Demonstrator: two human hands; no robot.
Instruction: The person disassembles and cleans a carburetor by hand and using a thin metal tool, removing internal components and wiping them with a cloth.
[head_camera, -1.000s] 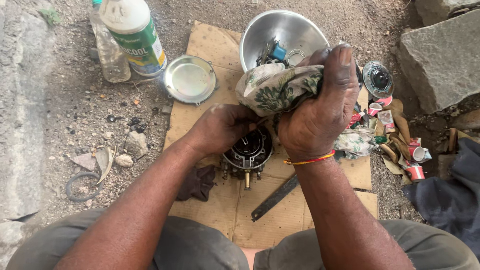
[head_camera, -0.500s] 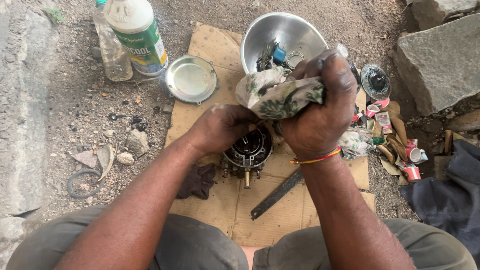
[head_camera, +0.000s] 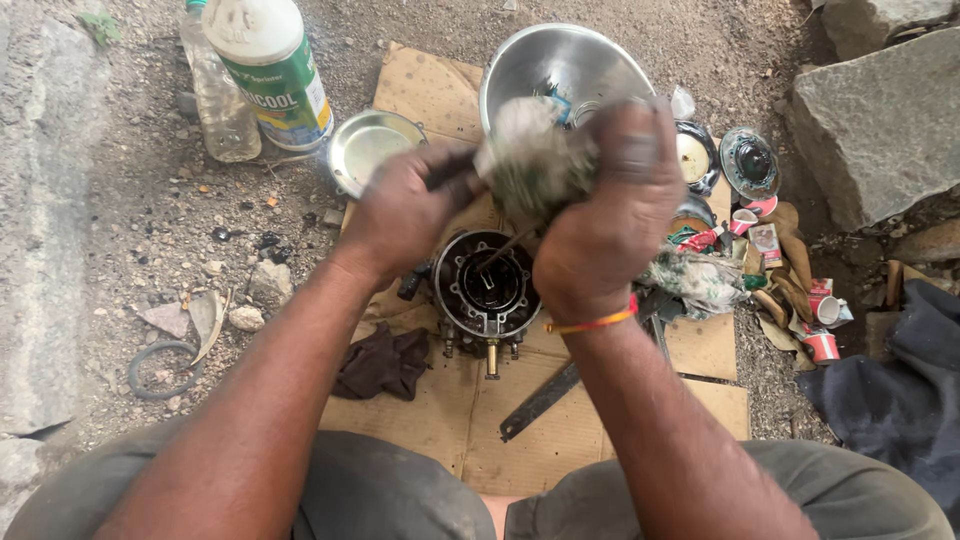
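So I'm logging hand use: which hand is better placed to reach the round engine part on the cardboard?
Probably the left hand: only its fingertips touch the rag, while the right hand is wrapped around it above the round engine part.

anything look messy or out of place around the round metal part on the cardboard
Mostly clutter: torn wrappers and small cups lie scattered on the gravel right of the cardboard, and a dark rag sits crumpled beside the round metal part. No spill shows.

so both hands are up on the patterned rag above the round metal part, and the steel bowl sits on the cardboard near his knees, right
Not quite: in the head view the steel bowl sits at the far end of the cardboard, beyond the hands. The left hand and right hand do grip the rag above the round metal part.
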